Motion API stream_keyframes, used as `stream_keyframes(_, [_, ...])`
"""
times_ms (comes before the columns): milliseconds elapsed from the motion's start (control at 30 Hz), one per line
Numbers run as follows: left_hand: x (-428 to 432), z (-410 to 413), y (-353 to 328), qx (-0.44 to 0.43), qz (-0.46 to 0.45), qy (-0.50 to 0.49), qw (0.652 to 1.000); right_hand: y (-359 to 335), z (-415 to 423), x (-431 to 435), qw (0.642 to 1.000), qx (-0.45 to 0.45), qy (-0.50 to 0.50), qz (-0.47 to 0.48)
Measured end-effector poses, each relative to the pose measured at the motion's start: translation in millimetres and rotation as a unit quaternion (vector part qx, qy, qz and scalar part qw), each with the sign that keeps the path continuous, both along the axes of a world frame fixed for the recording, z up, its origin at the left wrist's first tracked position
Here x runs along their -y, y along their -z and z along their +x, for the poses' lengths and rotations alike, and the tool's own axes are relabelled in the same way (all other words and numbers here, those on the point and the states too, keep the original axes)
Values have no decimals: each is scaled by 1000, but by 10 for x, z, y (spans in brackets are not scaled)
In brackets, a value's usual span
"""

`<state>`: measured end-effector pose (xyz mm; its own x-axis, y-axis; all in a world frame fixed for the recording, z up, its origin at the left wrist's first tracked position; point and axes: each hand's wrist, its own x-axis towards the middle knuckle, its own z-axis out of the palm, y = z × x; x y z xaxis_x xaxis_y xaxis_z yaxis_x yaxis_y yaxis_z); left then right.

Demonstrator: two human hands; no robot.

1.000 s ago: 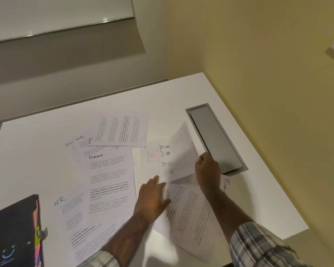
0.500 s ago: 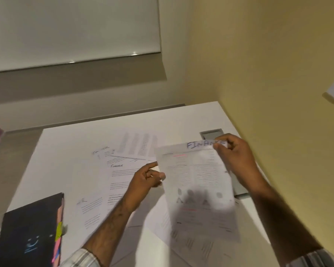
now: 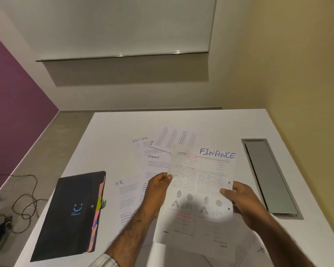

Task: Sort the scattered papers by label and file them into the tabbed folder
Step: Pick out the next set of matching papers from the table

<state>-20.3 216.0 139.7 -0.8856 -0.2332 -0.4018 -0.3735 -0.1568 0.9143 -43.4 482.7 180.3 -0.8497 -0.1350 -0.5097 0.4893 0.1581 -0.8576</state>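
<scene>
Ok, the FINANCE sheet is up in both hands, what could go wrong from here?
1. The black folder lies closed while the left hand and right hand both grip the FINANCE sheet; opening it one-handed could let the sheet flop or crease.
2. The HR sheet and other papers overlap beneath the forearms; an arm might drag them toward the table edge.
3. The coloured tabs look small and unreadable here, so misfiling seems possible.

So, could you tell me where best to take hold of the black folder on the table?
I would take the black folder by its plain left long edge, coming from the left. It lies flat and closed, that edge runs close along the table side, and the coloured tabs stick out of the right edge, where a grip might bend them.
</scene>
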Motion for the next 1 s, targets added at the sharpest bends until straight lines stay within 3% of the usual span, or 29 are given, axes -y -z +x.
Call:
stream_keyframes(133, [343,3,439,69,-223,-5,972,175,31,135,998,1,38,46])
stream_keyframes(233, [621,21,820,168,-391,75,902,255,20,138,996,15,51,76])
stream_keyframes(300, [730,-12,1003,230,-456,126,850,249,18,118,994,18,64,85])
stream_keyframes(367, [775,-81,1112,255,-477,145,829,251,12,88,993,23,81,86])
stream_keyframes(700, [776,-308,1283,296,-492,121,809,307,-86,-164,976,-24,165,143])
stream_keyframes(800, [849,-312,1311,299,-450,87,837,324,-97,-207,977,-22,167,134])
stream_keyframes(1000, [924,-231,1102,199,-380,41,902,387,-123,-333,977,-10,172,124])
